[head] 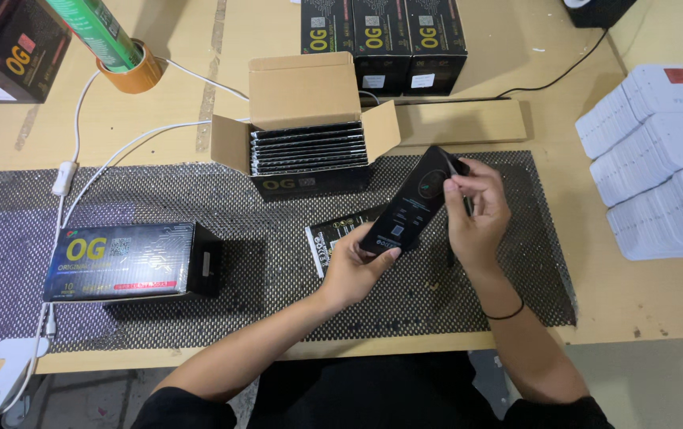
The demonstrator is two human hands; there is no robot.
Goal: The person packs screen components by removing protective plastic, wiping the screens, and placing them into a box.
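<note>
The left hand [355, 266] holds the near end of a flat black packet [409, 202], with the thumb on top and the fingers curled under it. The right hand [476, 210] pinches the far top edge of the same packet with its fingertips. The packet is lifted off the table and tilted, in the middle of the scene, over a black mesh mat [198, 206]. Under the hands, another flat packet [333, 234] lies on the mat. Just beyond, an open cardboard box [302, 119] stands with more black packets lined up inside. To the left, a shut black box [123, 262] lies on its side. Stacks of white cards [659, 159] sit far to the right. A roll of brown tape [131, 71] sits at the far left.
</note>
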